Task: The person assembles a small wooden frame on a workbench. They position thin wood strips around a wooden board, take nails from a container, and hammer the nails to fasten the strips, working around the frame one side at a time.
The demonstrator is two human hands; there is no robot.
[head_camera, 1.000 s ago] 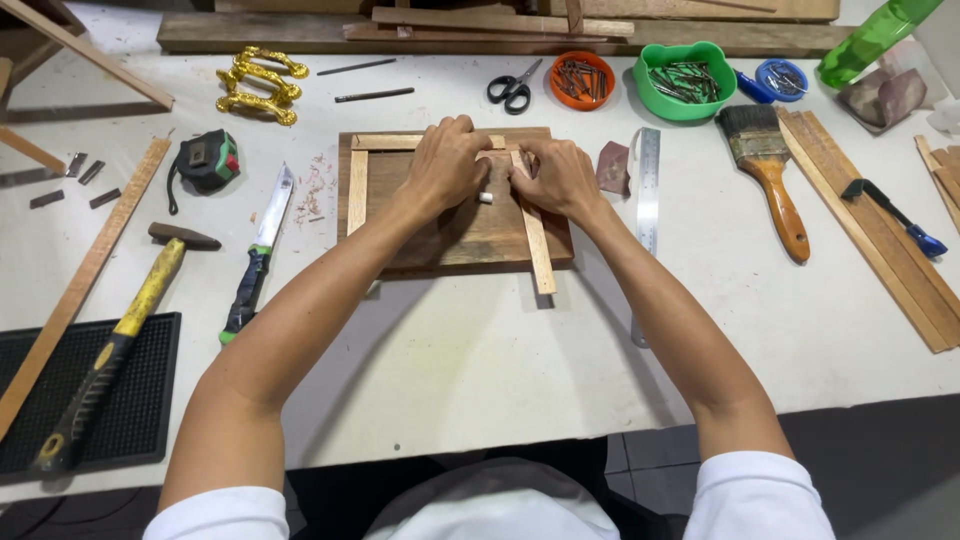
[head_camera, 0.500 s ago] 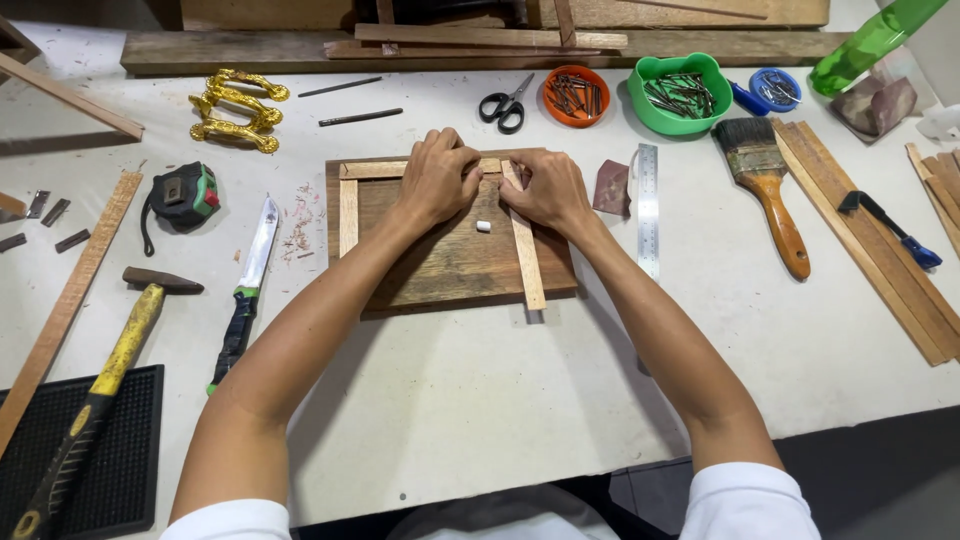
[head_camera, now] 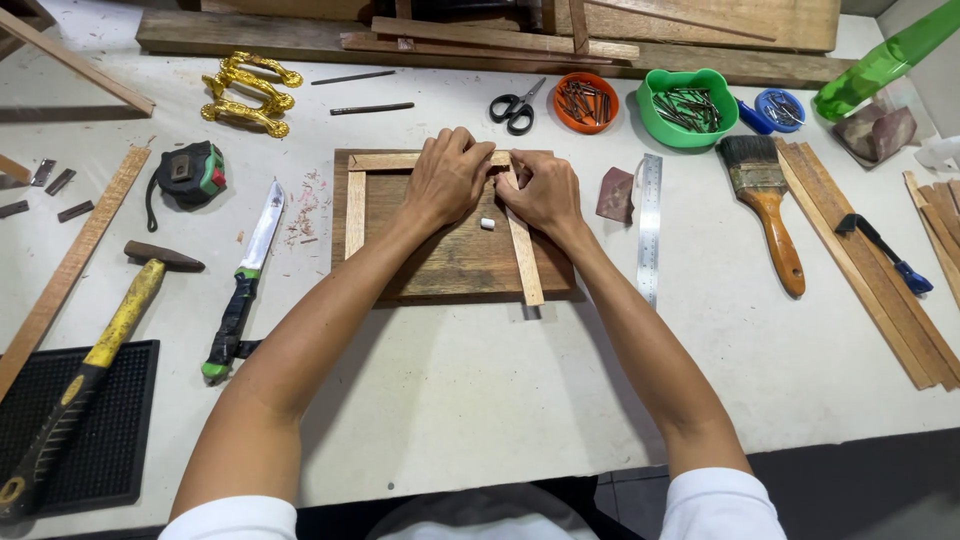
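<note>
Head view of a dark brown rectangular wooden board (head_camera: 450,262) lying flat at the centre of a white worktable (head_camera: 480,400), with three pale thin wooden strips forming an open frame on it. The left hand (head_camera: 447,180) and right hand (head_camera: 540,190) meet at the frame's upper right corner, at 12 o'clock on the board. Left fingers curl together over the end of the top strip (head_camera: 385,160), whose long axis runs 9 to 3 o'clock; right fingers are bunched and pressed on the head of the right-hand strip (head_camera: 524,262), whose long axis runs 12 to 6 o'clock — away from the fingers, toward the person. Both hands are equally near the joint. A small white block (head_camera: 487,223) lies just below the hands, a left-hand strip (head_camera: 355,212) at 9 o'clock — parallel to the right one.
</note>
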